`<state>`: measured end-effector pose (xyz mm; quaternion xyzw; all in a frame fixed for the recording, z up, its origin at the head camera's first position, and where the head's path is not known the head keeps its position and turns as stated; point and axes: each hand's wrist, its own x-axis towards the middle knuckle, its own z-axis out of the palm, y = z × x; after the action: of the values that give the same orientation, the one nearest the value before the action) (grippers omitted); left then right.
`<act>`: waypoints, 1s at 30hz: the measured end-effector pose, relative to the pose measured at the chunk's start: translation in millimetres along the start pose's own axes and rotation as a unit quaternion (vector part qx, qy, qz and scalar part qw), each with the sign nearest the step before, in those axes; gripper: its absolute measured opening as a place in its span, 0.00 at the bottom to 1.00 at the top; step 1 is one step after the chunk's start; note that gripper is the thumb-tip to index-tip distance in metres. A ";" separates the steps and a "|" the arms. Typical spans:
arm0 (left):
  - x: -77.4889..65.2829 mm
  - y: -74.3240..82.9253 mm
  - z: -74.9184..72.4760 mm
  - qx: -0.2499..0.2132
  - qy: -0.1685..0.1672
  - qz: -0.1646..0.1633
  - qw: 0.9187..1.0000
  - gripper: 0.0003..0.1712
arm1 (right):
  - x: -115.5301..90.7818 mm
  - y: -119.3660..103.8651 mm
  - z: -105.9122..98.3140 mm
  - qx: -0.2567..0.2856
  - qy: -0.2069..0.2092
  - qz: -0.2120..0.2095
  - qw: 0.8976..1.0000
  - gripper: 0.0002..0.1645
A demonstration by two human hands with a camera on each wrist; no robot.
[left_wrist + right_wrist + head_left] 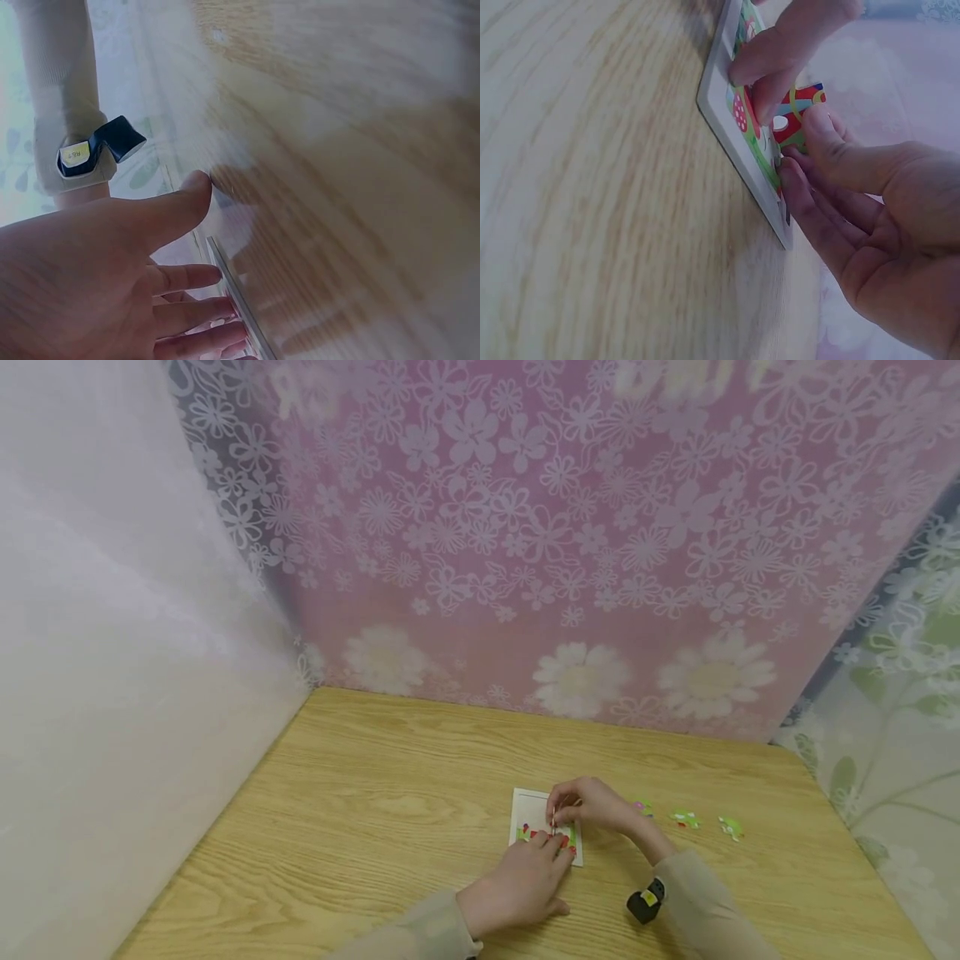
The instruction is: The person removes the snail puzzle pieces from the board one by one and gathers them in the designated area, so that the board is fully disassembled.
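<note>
A small jigsaw puzzle board (527, 802) with a pale frame lies on the table, some colourful pieces set in its lower part. My left hand (519, 883) rests its fingertips on those pieces; its fingers are fairly straight in the left wrist view, where the board's edge (240, 300) shows side-on. My right hand (592, 802) pinches a puzzle piece (801, 101), red, blue, yellow and green, between thumb and fingers. In the right wrist view the piece stands tilted up from the board's surface, next to the left fingers. Whether its lower edge touches the board is hidden.
Several loose green puzzle pieces (684, 819) lie to the right of the board, one partly behind the right forearm. A black wrist camera (643, 903) sticks out from the right sleeve. Floral cloth (480, 568) hangs along the wood-grain table's (360, 802) back edge.
</note>
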<state>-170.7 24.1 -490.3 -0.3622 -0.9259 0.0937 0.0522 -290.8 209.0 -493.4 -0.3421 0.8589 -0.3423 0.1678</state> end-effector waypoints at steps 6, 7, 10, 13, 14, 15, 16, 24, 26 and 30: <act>-1.3 0.3 -5.1 -0.013 -0.023 0.002 1.000 0.41 | -0.5 2.1 1.2 -0.009 0.012 0.001 1.000 0.05; -1.6 0.4 -6.0 -0.015 -0.026 0.002 1.000 0.41 | -0.8 1.8 1.2 -0.010 0.012 0.002 1.000 0.05; -1.4 0.6 -6.0 -0.018 -0.028 0.003 0.999 0.41 | -1.6 0.7 1.3 -0.017 0.014 0.002 1.000 0.05; -0.6 0.5 -4.7 -0.020 -0.022 0.003 1.000 0.41 | -2.5 -0.3 1.5 -0.023 0.016 0.003 1.000 0.05; -0.2 0.5 -4.1 -0.021 -0.019 0.004 1.000 0.41 | -2.9 -0.4 1.6 -0.024 0.018 0.001 1.000 0.05; 0.0 0.3 -3.7 -0.021 -0.016 0.004 1.000 0.41 | -3.2 -0.7 1.8 -0.025 0.019 0.001 0.999 0.06; 0.4 -0.1 -3.3 -0.021 -0.014 0.005 1.000 0.41 | -3.0 -0.8 2.1 -0.025 0.021 0.001 0.999 0.05; 1.7 -3.1 -3.2 -0.026 -0.019 0.012 0.999 0.41 | 1.6 -3.1 5.2 -0.031 0.023 0.005 0.999 0.04; 1.7 -3.2 -4.0 -0.029 -0.020 0.012 0.999 0.41 | 2.6 -4.3 5.4 -0.032 0.024 0.008 0.999 0.04; 1.4 -2.9 -5.6 -0.030 -0.023 0.009 0.999 0.41 | 4.4 -5.6 5.4 -0.027 0.020 0.013 0.999 0.03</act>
<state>-172.7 23.7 -484.2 -0.3700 -0.9258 0.0751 0.0192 -288.5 200.4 -493.5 -0.3284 0.8754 -0.3235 0.1458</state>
